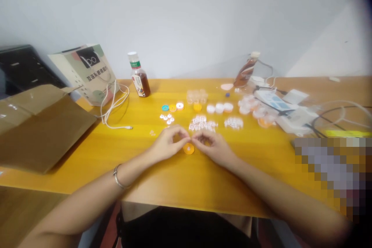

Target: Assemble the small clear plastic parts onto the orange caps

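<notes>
My left hand (pixel 172 141) and my right hand (pixel 213 147) meet fingertip to fingertip over the middle of the table. Thumb and fingers of each are pinched together; whatever lies between them is too small to make out. Just below the fingertips an orange round disc (pixel 188 148) with a pale centre rests on the table. Beyond my hands lie a pile of small white pieces (pixel 200 123) and a second white pile (pixel 233 123). Several small white discs (pixel 167 117) are to the left, with a few tiny pale bits (pixel 152 133) nearer my left hand.
Behind are blue (pixel 165 108), orange and white round caps, clear containers (pixel 197 96) and white caps (pixel 220 108). A drink bottle (pixel 139 75), paper bag (pixel 93 71), cardboard box (pixel 43 128) and white cable (pixel 109 112) stand left. A tilted bottle (pixel 246 71) and a power strip (pixel 299 120) are right.
</notes>
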### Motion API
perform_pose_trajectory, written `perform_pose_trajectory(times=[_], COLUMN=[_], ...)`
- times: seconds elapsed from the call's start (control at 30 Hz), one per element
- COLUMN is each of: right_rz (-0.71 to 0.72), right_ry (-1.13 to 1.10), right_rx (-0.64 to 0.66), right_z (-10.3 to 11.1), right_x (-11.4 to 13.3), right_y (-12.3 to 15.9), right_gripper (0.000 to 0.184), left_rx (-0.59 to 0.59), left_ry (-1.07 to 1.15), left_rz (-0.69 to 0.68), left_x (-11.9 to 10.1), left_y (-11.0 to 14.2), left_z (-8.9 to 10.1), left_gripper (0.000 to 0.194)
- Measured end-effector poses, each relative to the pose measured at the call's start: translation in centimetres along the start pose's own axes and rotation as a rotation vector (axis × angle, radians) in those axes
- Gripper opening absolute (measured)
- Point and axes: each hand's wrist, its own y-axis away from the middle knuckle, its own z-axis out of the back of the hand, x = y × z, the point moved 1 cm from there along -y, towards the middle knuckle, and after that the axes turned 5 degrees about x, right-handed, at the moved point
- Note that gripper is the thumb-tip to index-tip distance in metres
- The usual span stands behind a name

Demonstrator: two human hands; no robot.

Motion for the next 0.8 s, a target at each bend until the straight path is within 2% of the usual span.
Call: perform_pose_trajectory(times=[0.3,0.43,0.57,0.8], right_rz=[-0.094,-0.138,-0.165,-0.168], right_ry=[-0.192,-0.288,-0.313,-0.263], right_rx=[0.055,0.068,0.081,0.124], right_z=[0.04,0.20,0.35,0.33], right_x=[-0.51,-0.35,-0.27,-0.91], right_y=[-0.19,-0.30,-0.35,-0.46], right_gripper=[0.016,0.019,0.020,0.021], left_rx=[-0.013,-0.043,-0.060,-0.033], left_ry=[0.044,-0.008,-0.165,-0.255], left_rz=[0.014,-0.105,-0.250,-0.255], left_x=[0.14,-0.24,-0.39,-0.26], left_y=[0.04,0.19,0.45,0.44], left_z=[-0.08,0.32,0.58,0.56], left_gripper=[0.013,0.013,0.013,0.015])
